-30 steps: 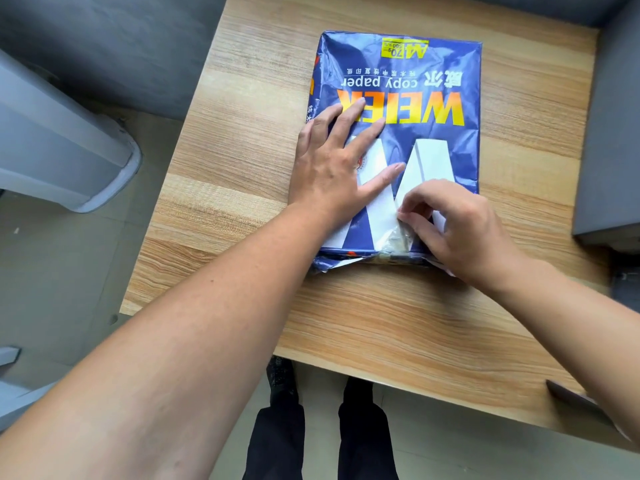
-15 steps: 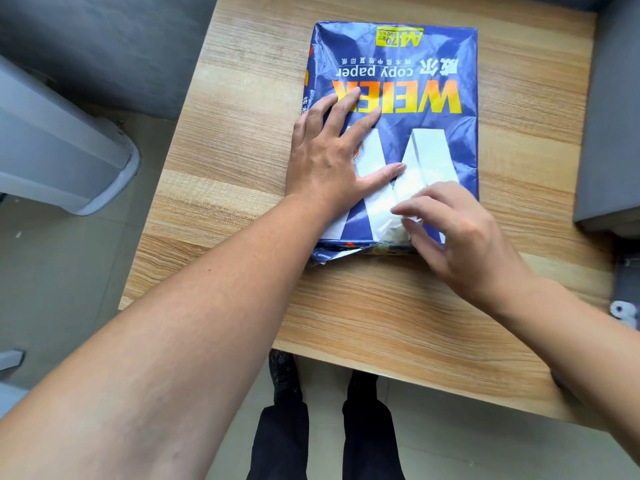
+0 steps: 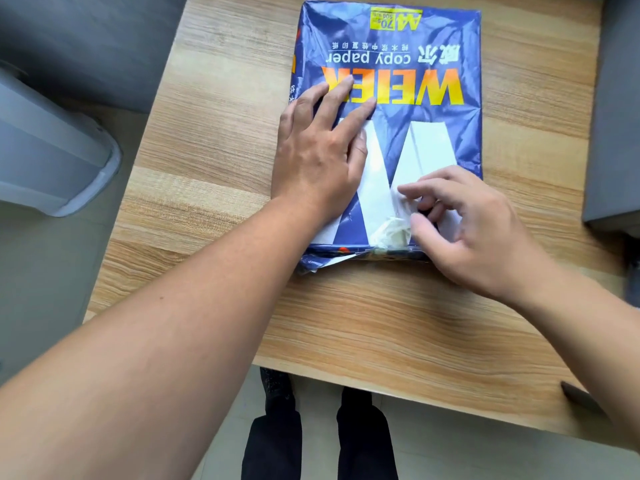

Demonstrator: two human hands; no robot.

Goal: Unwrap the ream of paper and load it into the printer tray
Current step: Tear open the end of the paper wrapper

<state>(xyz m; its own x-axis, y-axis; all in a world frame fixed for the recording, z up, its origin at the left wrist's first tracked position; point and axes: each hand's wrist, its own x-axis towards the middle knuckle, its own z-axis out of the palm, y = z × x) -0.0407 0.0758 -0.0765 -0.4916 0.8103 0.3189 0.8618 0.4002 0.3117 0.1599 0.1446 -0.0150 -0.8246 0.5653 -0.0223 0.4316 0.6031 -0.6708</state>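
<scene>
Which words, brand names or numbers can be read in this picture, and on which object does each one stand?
All text stands upside down to the camera, on the blue plastic-wrapped ream of paper lying on the wooden table.
"WEIEK": large yellow-orange letters, partly covered by the left hand.
"copy paper": white letters.
"A4": on the yellow label.
"70g": same label; its smaller print is unreadable.
Chinese characters, large and small: too blurred to quote.

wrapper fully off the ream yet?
No: the blue wrapper covers the ream apart from a small tear at its near end, where the right hand picks.
</scene>
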